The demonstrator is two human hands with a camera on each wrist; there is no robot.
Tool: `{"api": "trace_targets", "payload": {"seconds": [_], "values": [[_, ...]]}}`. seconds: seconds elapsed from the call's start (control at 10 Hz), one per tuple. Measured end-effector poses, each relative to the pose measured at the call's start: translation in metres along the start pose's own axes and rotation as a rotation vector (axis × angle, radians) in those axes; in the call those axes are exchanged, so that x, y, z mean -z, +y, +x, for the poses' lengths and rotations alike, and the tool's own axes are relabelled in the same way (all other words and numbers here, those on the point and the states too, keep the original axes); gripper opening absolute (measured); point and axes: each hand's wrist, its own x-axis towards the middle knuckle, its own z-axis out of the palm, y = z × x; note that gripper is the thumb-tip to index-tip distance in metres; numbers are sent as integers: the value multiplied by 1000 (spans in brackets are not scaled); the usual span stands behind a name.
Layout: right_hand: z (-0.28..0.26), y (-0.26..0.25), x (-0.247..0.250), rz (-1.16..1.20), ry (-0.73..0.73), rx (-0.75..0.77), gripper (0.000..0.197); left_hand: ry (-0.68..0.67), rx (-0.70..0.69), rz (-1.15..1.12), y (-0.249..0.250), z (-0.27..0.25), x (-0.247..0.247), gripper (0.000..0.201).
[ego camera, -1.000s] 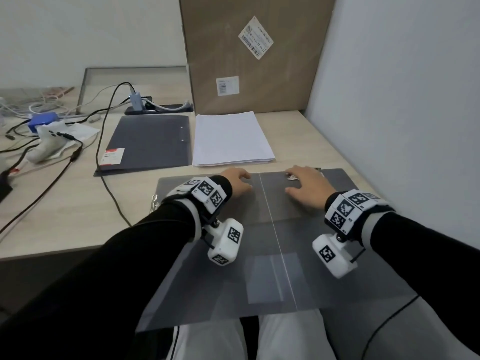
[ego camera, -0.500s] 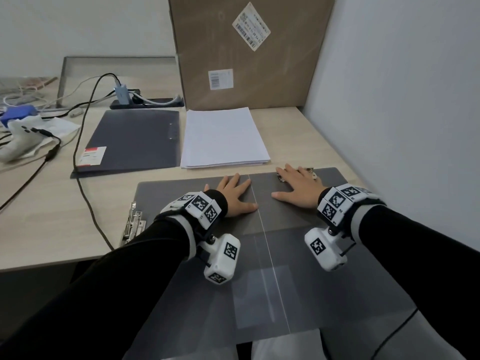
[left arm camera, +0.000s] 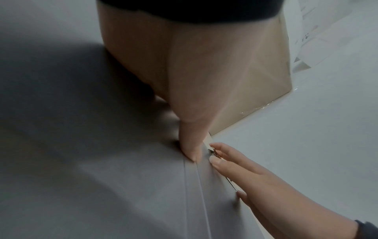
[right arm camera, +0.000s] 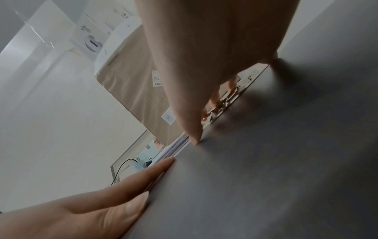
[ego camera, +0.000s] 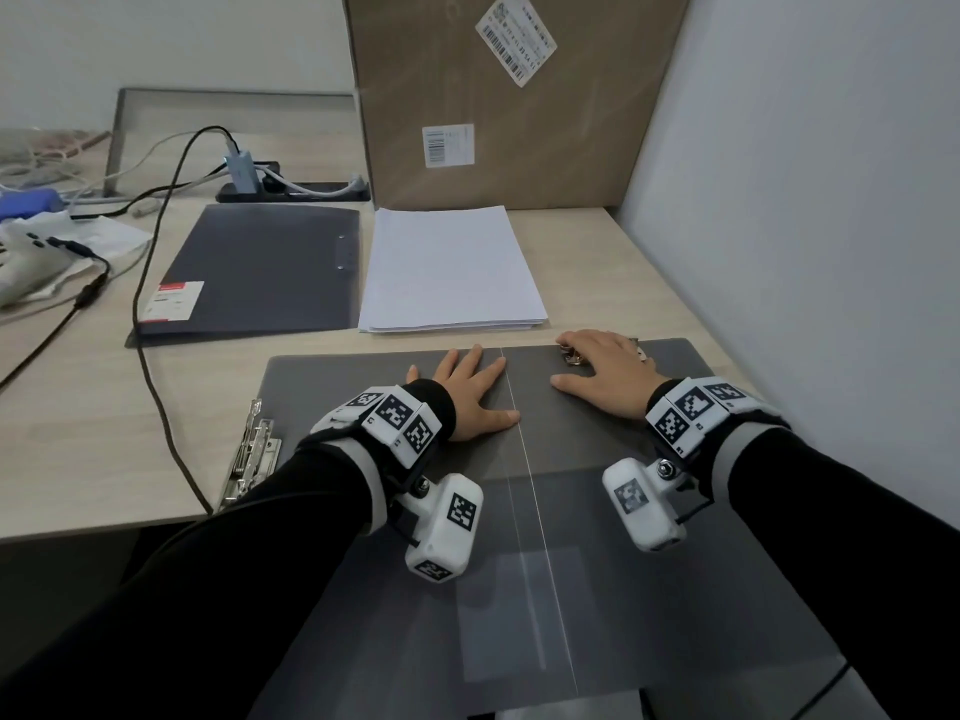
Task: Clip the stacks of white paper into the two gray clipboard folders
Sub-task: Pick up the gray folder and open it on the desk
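Open gray folder (ego camera: 395, 402) lies flat at the desk's 6 o'clock edge, no paper in it. Left hand (ego camera: 470, 402) and right hand (ego camera: 605, 374) press it, fingers straight, gripping nothing; right fingertips touch the metal clip (ego camera: 570, 356). Paper stack (ego camera: 449, 270) waits at 12 o'clock, closed second folder (ego camera: 260, 272) at 10. Judged: flattening step; next, fetch paper, lift clip.

Against the wall ahead of me a large brown cardboard box (ego camera: 498, 96) stands upright on the light wooden desk (ego camera: 78, 433), two white barcode labels on its face. Left of it sits a black power strip (ego camera: 291, 189); a long black cable (ego camera: 150, 366) trails off the desk's near edge. Crumpled white paper (ego camera: 62, 252) lies far left.
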Motion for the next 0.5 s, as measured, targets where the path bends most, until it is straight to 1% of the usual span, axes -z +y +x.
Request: {"api": "trace_targets", "payload": {"seconds": [0.1, 0.2, 0.5], "values": [[4, 0, 0, 17, -18, 6, 61, -3, -1, -3, 0, 0, 0, 78], [8, 1, -1, 38, -20, 9, 68, 1, -1, -11, -1, 1, 0, 78], [5, -2, 4, 79, -38, 25, 53, 4, -1, -10, -1, 1, -1, 77]]}}
